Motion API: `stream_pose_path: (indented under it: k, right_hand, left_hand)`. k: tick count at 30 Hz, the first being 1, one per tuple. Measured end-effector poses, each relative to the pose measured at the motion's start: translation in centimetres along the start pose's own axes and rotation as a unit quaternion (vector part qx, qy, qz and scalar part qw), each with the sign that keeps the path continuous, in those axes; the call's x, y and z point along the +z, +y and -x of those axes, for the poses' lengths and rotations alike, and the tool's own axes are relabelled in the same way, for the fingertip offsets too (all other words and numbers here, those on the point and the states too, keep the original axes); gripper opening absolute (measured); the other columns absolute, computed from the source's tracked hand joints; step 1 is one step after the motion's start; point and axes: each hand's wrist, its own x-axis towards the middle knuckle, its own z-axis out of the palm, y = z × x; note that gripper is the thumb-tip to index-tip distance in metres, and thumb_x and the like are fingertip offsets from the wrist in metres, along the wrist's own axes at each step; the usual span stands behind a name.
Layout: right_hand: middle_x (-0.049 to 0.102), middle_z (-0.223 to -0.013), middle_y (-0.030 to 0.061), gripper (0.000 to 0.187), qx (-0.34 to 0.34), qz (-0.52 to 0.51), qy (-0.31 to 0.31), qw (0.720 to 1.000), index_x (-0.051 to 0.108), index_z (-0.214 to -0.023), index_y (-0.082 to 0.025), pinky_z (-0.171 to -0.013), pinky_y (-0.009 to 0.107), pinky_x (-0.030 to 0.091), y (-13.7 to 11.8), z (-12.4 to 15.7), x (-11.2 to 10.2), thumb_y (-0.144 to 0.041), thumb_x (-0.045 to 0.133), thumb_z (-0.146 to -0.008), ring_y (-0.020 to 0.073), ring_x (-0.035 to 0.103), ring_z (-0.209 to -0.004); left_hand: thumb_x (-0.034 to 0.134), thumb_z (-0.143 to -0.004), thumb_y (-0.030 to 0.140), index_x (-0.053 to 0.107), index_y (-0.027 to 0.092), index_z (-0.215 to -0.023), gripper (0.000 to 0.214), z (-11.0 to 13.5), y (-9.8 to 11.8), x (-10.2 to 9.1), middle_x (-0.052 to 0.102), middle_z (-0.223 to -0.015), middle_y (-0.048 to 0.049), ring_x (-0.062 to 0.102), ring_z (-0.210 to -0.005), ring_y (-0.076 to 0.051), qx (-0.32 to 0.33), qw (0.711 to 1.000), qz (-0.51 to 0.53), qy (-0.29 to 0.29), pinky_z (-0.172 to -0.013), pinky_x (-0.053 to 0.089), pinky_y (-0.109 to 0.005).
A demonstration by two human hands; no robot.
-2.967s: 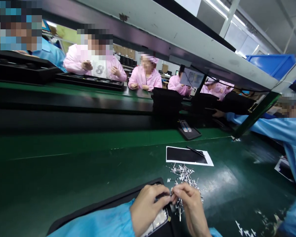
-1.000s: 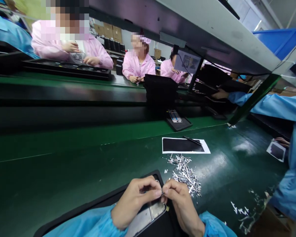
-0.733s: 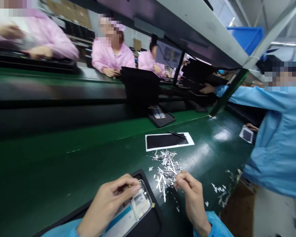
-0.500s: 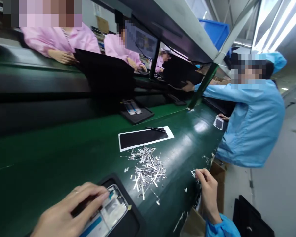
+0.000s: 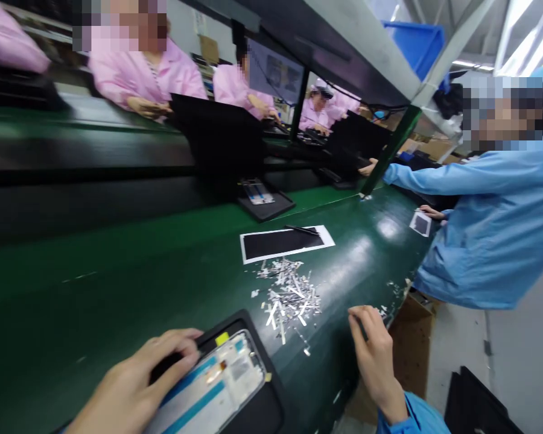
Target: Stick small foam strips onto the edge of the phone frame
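My left hand (image 5: 136,383) rests with curled fingers on the upper edge of a phone frame (image 5: 217,386) that lies in a black tray (image 5: 257,410) at the near edge of the green bench. My right hand (image 5: 373,352) is off to the right at the bench edge, fingers pinched together; whether anything is in them is too small to see. A heap of small silver strips (image 5: 288,295) lies between the tray and my right hand.
A black sheet on white backing (image 5: 285,244) with a thin black tool (image 5: 302,229) on it lies beyond the strips. Another tray with a phone part (image 5: 265,202) sits further back. A co-worker in blue (image 5: 489,223) stands at right; people in pink sit across the conveyor.
My hands, pinched together over the phone frame, have parted. The right hand swung out to the bench's right edge. The view turned right; the left hand stayed on the frame.
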Motion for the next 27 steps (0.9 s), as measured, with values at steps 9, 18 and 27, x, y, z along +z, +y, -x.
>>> stream_pose_path:
  k: [9, 18, 27]
  right_hand:
    - [0.051, -0.075, 0.0042, 0.022, -0.2, -0.095, -0.2, 0.955, 0.05, -0.079, -0.018, -0.065, 0.031, 0.037, -6.4, 0.7, 4.2, -0.01, 0.032, -0.087, 0.0159, 0.047, -0.07]
    - [0.049, -0.077, 0.0055, 0.02, -0.259, -0.129, -0.207, 0.935, 0.049, -0.086, -0.014, -0.062, 0.031, 0.037, -8.1, -0.5, 6.6, -0.003, 0.033, -0.085, 0.016, 0.045, -0.072]
    - [0.054, -0.083, 0.0094, 0.021, -0.305, -0.125, -0.163, 0.93, 0.052, -0.092, -0.009, -0.075, 0.035, 0.038, -8.7, -0.2, 6.5, 0.0, 0.036, -0.081, 0.0176, 0.047, -0.078]
  left_hand:
    - [0.036, -0.082, 0.031, 0.054, 0.021, -0.066, 0.026, 2.2, 4.1, -1.3, 0.055, -0.074, -0.0002, 0.048, -0.074, -0.019, 0.052, 0.997, -0.06, 0.002, -0.071, 0.036, -0.034]
    - [0.039, -0.083, 0.015, 0.059, 0.019, -0.07, 0.025, 0.8, 6.1, 0.3, 0.057, -0.072, -0.001, 0.053, -0.073, -0.016, 0.045, 0.995, -0.064, -0.062, -0.067, 0.038, -0.028]
    - [0.042, -0.081, 0.014, 0.055, 0.017, -0.065, 0.021, 0.4, 5.9, 1.9, 0.057, -0.069, -0.0013, 0.049, -0.068, -0.019, 0.028, 0.987, -0.152, -0.052, -0.066, 0.033, -0.034]
